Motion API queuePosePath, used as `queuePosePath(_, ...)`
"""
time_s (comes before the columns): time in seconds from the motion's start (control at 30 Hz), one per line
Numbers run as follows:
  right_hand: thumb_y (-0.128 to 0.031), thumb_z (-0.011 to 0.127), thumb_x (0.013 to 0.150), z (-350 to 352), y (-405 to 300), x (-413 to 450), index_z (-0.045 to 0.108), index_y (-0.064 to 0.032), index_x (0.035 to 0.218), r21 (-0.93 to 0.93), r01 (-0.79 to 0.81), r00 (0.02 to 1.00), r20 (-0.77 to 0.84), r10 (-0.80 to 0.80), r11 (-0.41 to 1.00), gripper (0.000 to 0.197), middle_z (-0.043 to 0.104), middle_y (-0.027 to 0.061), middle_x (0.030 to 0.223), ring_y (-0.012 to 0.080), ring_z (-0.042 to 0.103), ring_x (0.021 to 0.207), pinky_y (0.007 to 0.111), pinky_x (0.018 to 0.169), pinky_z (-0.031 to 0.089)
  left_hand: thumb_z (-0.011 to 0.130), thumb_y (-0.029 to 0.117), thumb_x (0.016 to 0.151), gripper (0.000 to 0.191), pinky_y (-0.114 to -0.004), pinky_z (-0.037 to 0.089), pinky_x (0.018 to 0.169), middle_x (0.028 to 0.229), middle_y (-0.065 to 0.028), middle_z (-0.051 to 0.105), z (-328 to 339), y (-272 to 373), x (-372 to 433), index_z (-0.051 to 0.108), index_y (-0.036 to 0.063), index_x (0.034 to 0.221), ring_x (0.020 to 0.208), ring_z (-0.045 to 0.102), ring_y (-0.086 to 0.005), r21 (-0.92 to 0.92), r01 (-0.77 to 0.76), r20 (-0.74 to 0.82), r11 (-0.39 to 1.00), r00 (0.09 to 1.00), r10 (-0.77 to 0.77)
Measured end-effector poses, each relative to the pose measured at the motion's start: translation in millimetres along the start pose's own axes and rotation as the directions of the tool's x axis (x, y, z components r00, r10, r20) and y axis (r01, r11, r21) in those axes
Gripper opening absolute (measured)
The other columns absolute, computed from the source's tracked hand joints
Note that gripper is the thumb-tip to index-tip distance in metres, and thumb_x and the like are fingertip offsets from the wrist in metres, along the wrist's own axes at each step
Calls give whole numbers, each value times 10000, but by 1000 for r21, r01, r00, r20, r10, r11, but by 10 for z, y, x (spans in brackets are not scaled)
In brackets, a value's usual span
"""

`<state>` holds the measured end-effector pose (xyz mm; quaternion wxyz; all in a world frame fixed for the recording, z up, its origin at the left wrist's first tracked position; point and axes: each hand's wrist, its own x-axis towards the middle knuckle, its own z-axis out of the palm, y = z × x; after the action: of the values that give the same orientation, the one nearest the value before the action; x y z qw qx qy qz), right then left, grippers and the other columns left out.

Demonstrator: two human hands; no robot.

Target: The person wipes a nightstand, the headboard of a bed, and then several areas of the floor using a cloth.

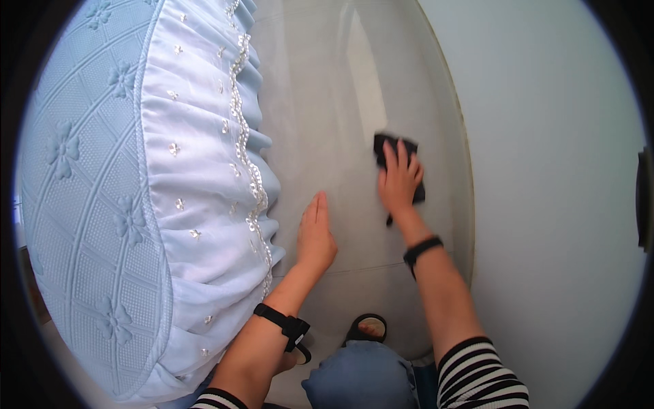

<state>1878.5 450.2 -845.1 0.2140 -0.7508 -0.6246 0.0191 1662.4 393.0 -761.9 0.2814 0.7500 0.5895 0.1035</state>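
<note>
My right hand [400, 183] presses a dark, folded cloth [394, 144] against the tiled floor [327, 128], its fingers spread over the top; part of the cloth shows past the wrist side and right of the palm. To the left, my left hand [316, 232] is held edge-on with its fingers straight and close together. It holds nothing that I can see, and the palm and thumb are partly hidden. It hovers near the pleated, beaded skirt of a light blue quilted bedspread [92, 204] without visibly touching it.
A pale wall [552, 153] bounds the floor on the right, with a baseboard [462, 204] along its foot. The bedspread's ruffled skirt [204, 179] hangs along the left. Below, a black sandal [367, 327] and a jeans-covered knee [360, 378] show.
</note>
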Motion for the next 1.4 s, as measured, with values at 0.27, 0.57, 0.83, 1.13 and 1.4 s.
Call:
queuePosePath(0.27, -230, 644, 817, 209, -1021, -877, 574, -240, 1383, 304, 433, 776, 353, -523, 849, 571, 462, 63, 1509, 381, 410, 1346, 559, 1120, 289, 453, -121, 770, 811, -466, 293, 1169, 1534, -277, 338, -199, -246, -327, 234, -42, 1547, 1381, 362, -449, -105, 17, -103, 994, 994, -28)
queuePosePath(0.57, -169, 626, 834, -331, 423, -131, 581, -236, 1376, 91, 229, 951, 191, -243, 969, 548, 482, 62, 1497, 377, 432, 1330, 567, 1058, 332, 436, -177, 749, 785, -451, 307, 1175, 1532, -275, 346, -186, -222, -687, 311, -50, 1514, 1404, 357, -442, -122, -18, 71, 992, 997, 27)
queuePosePath(0.83, -250, 586, 897, -239, -566, -1662, 535, -255, 1420, 433, 333, 713, 466, -524, 838, 525, 372, 67, 1583, 371, 350, 1416, 605, 1159, 236, 445, -171, 760, 766, -454, 308, 1180, 1548, -282, 325, -92, -34, -386, 317, -58, 1507, 1411, 348, -449, -104, -90, 122, 991, 987, 102)
queuePosePath(1.13, -210, 674, 891, -680, 759, -649, 419, -228, 1490, -31, 2, 975, 221, 5, 1000, 651, 361, 87, 1573, 407, 347, 1386, 568, 1154, 256, 508, -143, 744, 774, -459, 318, 1178, 1567, -272, 308, 54, -159, -455, 335, -57, 1493, 1405, 358, -452, 40, -210, 416, 977, 892, 175)
queuePosePath(1.4, -201, 707, 875, -913, 356, -2678, 363, -248, 1528, -274, -501, 830, 118, 545, 821, 740, 299, 83, 1597, 434, 341, 1369, 624, 1099, 287, 522, -138, 753, 783, -447, 325, 1178, 1571, -251, 319, 27, -95, -552, 322, -42, 1504, 1411, 356, -436, -78, -282, 403, 956, 868, 289)
